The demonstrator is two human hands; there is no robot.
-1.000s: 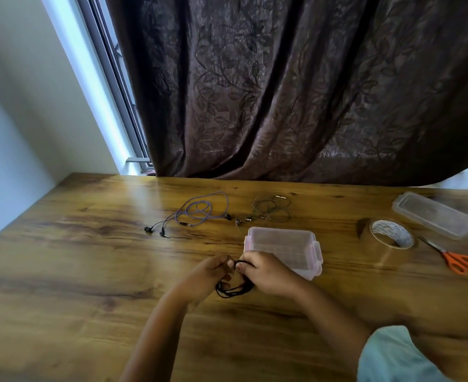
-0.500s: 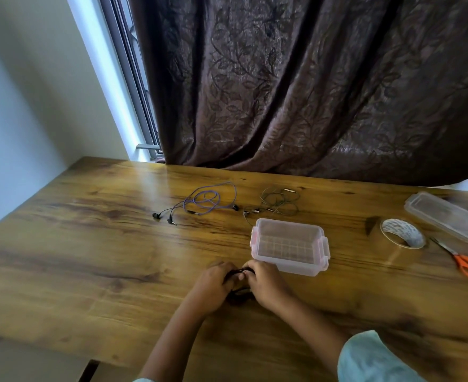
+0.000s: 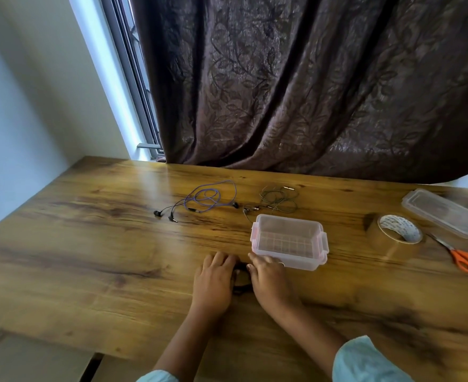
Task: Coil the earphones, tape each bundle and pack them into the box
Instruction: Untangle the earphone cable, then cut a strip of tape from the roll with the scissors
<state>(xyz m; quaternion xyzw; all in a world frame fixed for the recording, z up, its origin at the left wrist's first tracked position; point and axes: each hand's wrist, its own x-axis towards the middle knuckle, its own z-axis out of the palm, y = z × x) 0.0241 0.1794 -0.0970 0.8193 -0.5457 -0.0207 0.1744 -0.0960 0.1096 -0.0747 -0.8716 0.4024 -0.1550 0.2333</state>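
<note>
Dark leaf-patterned curtain (image 3: 296,86), bright window (image 3: 122,78), pale wall (image 3: 20,106), wooden table (image 3: 89,257)

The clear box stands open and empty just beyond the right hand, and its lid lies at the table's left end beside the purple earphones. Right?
No. The head view shows the lid at the far right, beyond the tape roll and scissors, not beside the purple earphones. The rest holds: the box stands open and empty just beyond the right hand.

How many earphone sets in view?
3: purple set loose on the far table; grey-green set right of it, behind the box; black set between left hand and right hand, mostly hidden.
</note>
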